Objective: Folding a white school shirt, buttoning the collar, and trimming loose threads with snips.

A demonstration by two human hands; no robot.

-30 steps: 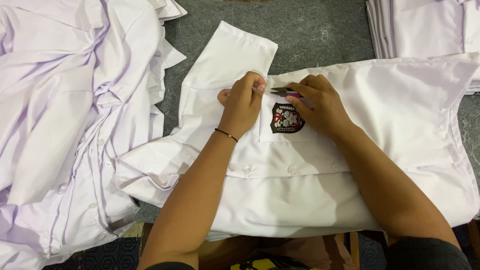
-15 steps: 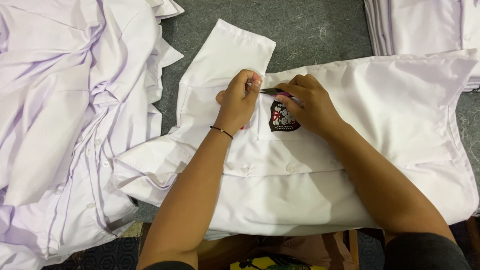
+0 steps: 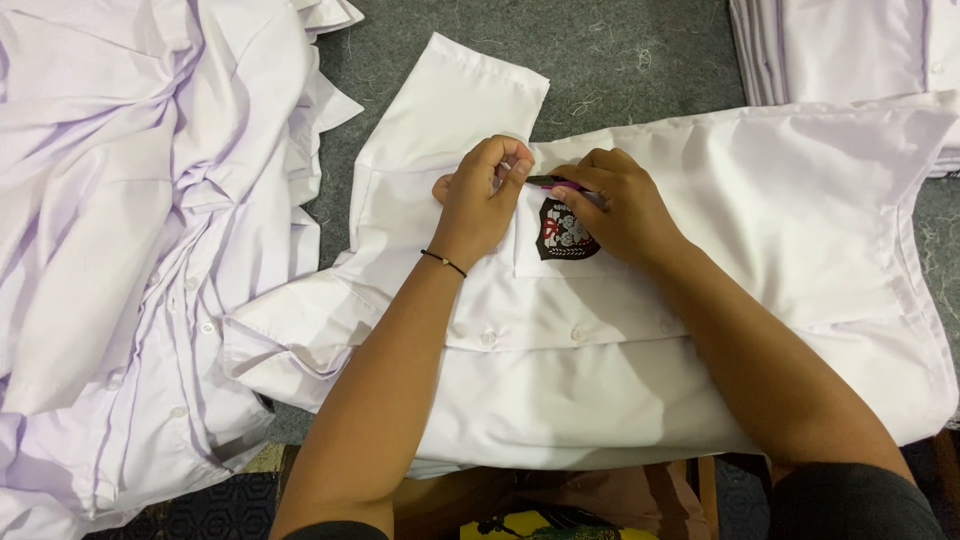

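Two hands meet at the chest of a white shirt [image 3: 700, 330] spread flat on a grey desk [image 3: 620, 60]; the left hand [image 3: 480, 205] is curled into a loose fist, its fingers [image 3: 505, 155] bent tight and pressing a fold of the cloth just left of a dark badge [image 3: 565, 232] sewn on the pocket; whether cloth is pinched between them I cannot tell; a thin black band [image 3: 443, 262] circles that wrist; the right hand [image 3: 620, 210] lies just above and to the right of the badge, its fingers closed on a small dark tool [image 3: 550, 183] with a pink part, which lies level and points toward the left hand; the tool's tip is close to the left fingertips, above the badge's top edge; what kind of tool it is stays too small to tell; the shirt lies with its buttoned placket [image 3: 530, 335] running across below the hands, one short sleeve [image 3: 450, 110] reaching up and left, the other end stretching to the right; a loose heap [image 3: 140, 260] of other white shirts fills the left side, touching the spread shirt's lower corner; a neat stack [image 3: 850, 50] of folded white cloth sits at the upper right, its lower edge just beside the shirt.
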